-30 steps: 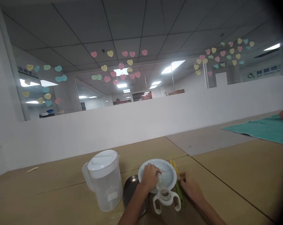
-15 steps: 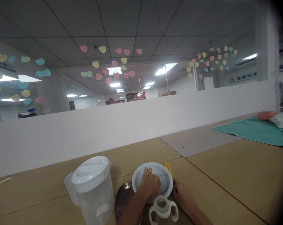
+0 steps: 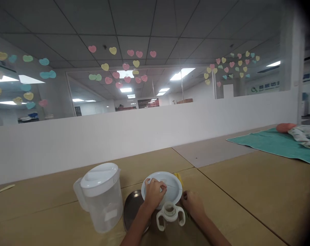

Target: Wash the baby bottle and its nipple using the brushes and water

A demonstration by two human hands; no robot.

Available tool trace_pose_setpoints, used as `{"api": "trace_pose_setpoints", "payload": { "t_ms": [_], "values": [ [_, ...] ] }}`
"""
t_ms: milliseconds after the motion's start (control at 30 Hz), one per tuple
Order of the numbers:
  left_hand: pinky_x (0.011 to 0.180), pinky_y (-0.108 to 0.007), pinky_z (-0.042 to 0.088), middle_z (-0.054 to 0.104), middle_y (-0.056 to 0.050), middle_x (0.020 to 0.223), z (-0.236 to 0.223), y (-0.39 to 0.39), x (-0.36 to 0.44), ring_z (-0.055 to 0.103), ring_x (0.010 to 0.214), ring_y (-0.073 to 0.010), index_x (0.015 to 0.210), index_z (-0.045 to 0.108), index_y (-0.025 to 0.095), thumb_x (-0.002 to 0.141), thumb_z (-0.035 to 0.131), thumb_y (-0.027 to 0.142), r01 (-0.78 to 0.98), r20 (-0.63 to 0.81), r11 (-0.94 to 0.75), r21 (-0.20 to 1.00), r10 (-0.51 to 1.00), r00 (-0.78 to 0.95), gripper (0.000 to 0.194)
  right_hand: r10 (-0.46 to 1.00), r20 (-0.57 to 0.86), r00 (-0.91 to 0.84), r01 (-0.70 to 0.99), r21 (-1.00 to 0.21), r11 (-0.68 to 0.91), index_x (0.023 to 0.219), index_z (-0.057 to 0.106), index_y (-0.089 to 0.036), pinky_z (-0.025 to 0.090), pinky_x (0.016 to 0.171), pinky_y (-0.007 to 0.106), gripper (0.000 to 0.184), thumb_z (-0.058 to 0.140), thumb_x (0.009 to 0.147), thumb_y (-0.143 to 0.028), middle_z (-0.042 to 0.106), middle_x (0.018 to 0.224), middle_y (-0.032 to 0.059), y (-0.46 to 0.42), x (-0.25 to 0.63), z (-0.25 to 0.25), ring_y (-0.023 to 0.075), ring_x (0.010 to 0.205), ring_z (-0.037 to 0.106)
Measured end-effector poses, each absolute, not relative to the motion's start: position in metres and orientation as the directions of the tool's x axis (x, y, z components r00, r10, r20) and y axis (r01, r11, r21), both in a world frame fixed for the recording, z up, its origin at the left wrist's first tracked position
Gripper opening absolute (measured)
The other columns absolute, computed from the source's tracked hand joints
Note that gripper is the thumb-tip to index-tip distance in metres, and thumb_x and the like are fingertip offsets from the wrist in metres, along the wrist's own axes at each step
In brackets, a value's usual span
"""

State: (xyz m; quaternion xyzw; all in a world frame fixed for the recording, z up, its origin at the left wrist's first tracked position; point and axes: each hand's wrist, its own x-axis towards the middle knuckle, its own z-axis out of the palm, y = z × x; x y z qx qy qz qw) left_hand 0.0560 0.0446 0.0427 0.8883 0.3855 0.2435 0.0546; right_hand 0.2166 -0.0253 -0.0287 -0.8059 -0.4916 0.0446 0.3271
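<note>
My left hand (image 3: 153, 193) rests over the near rim of a white bowl (image 3: 170, 186) with its fingers curled; what they hold is too small to make out. My right hand (image 3: 193, 204) lies closed on the table just right of the bowl, beside a yellow-green strip (image 3: 178, 177) that shows behind the bowl. A clear two-handled bottle (image 3: 169, 215) without a lid stands between my hands. Left of the bowl lies a dark metal tray (image 3: 131, 209), and further left a clear plastic pitcher (image 3: 100, 198) with a white lid.
The wooden table (image 3: 247, 191) runs wide to the right. A teal cloth (image 3: 273, 145) lies at the far right with an orange thing (image 3: 285, 127) and patterned fabric (image 3: 305, 134) on it. A white partition (image 3: 144, 133) stands behind. A wooden stick (image 3: 6, 188) lies far left.
The view has swung to the right. My left hand stays at the bowl's rim. My right hand drew in from beside the strip to the bowl's right edge.
</note>
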Motion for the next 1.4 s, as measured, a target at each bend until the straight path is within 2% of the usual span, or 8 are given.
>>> {"api": "trace_pose_setpoints", "payload": {
  "t_ms": [167, 333, 467, 567, 667, 833, 1067, 1400],
  "values": [
    [0.097, -0.04, 0.022, 0.07, 0.0, 0.084, 0.043, 0.032, 0.048, 0.056, 0.095, -0.0188, 0.085, 0.067, 0.026, 0.077, 0.05, 0.023, 0.614, 0.448, -0.682, 0.397, 0.728, 0.519, 0.019, 0.838, 0.19, 0.511, 0.769, -0.538, -0.347, 0.089, 0.061, -0.015, 0.036, 0.059, 0.025, 0.025, 0.04, 0.084, -0.027, 0.068, 0.087, 0.0109, -0.034, 0.222, -0.022, 0.0209, 0.081, 0.063],
    [0.092, -0.037, 0.028, 0.069, 0.0, 0.084, 0.049, 0.032, 0.047, 0.058, 0.092, -0.0175, 0.088, 0.062, 0.022, 0.075, 0.049, 0.018, 0.608, 0.482, -0.7, 0.376, 0.708, 0.516, 0.019, 0.811, 0.273, 0.518, 0.784, -0.531, -0.322, 0.093, 0.057, -0.014, 0.035, 0.06, 0.026, 0.028, 0.03, 0.088, -0.02, 0.067, 0.088, 0.0113, -0.042, 0.222, -0.014, 0.0198, 0.081, 0.062],
    [0.085, -0.029, 0.036, 0.069, 0.0, 0.081, 0.051, 0.039, 0.048, 0.06, 0.085, -0.016, 0.089, 0.061, 0.019, 0.072, 0.048, 0.013, 0.59, 0.482, -0.713, 0.38, 0.697, 0.531, 0.022, 0.772, 0.31, 0.555, 0.744, -0.601, -0.294, 0.099, 0.055, -0.014, 0.036, 0.059, 0.026, 0.033, 0.024, 0.088, -0.019, 0.065, 0.094, 0.0124, -0.039, 0.225, -0.017, 0.0191, 0.078, 0.062],
    [0.081, -0.027, 0.039, 0.069, -0.001, 0.081, 0.049, 0.043, 0.048, 0.061, 0.084, -0.0159, 0.09, 0.064, 0.019, 0.072, 0.047, 0.011, 0.572, 0.468, -0.723, 0.387, 0.689, 0.554, 0.026, 0.743, 0.366, 0.56, 0.662, -0.738, -0.136, 0.097, 0.055, -0.014, 0.039, 0.064, 0.027, 0.034, 0.024, 0.087, -0.024, 0.065, 0.09, 0.0111, -0.035, 0.228, -0.022, 0.0195, 0.078, 0.06],
    [0.082, -0.026, 0.04, 0.069, -0.002, 0.084, 0.047, 0.043, 0.049, 0.061, 0.086, -0.0162, 0.09, 0.066, 0.018, 0.071, 0.046, 0.011, 0.567, 0.458, -0.728, 0.386, 0.685, 0.567, 0.029, 0.714, 0.41, 0.568, 0.507, -0.857, 0.09, 0.091, 0.057, -0.016, 0.041, 0.067, 0.027, 0.037, 0.032, 0.085, -0.042, 0.065, 0.082, 0.0071, -0.034, 0.226, -0.02, 0.0193, 0.076, 0.059],
    [0.085, -0.027, 0.039, 0.068, -0.003, 0.09, 0.047, 0.042, 0.05, 0.059, 0.09, -0.0175, 0.098, 0.067, 0.02, 0.073, 0.047, 0.013, 0.584, 0.435, -0.721, 0.374, 0.692, 0.575, 0.033, 0.779, 0.389, 0.492, 0.403, -0.895, 0.192, 0.074, 0.058, -0.016, 0.039, 0.058, 0.024, 0.044, 0.049, 0.073, -0.058, 0.058, 0.064, 0.0015, -0.037, 0.209, -0.01, 0.0152, 0.062, 0.052],
    [0.083, -0.032, 0.037, 0.065, -0.006, 0.094, 0.047, 0.038, 0.052, 0.056, 0.092, -0.0201, 0.102, 0.066, 0.025, 0.08, 0.04, 0.014, 0.65, 0.4, -0.704, 0.285, 0.704, 0.587, 0.036, 0.922, 0.208, 0.328, 0.289, -0.951, 0.112, 0.069, 0.058, -0.015, 0.032, 0.046, 0.02, 0.03, 0.065, 0.061, -0.043, 0.051, 0.047, -0.0032, -0.041, 0.202, -0.002, 0.0099, 0.046, 0.046],
    [0.085, -0.034, 0.036, 0.063, -0.009, 0.097, 0.048, 0.035, 0.05, 0.054, 0.098, -0.0229, 0.108, 0.065, 0.025, 0.084, 0.038, 0.016, 0.668, 0.378, -0.707, 0.233, 0.698, 0.608, 0.037, 0.948, 0.219, 0.229, 0.324, -0.936, 0.138, 0.072, 0.067, -0.014, 0.034, 0.048, 0.02, 0.022, 0.061, 0.063, -0.032, 0.059, 0.052, -0.001, -0.038, 0.21, -0.007, 0.0104, 0.048, 0.049]
  ]
}}
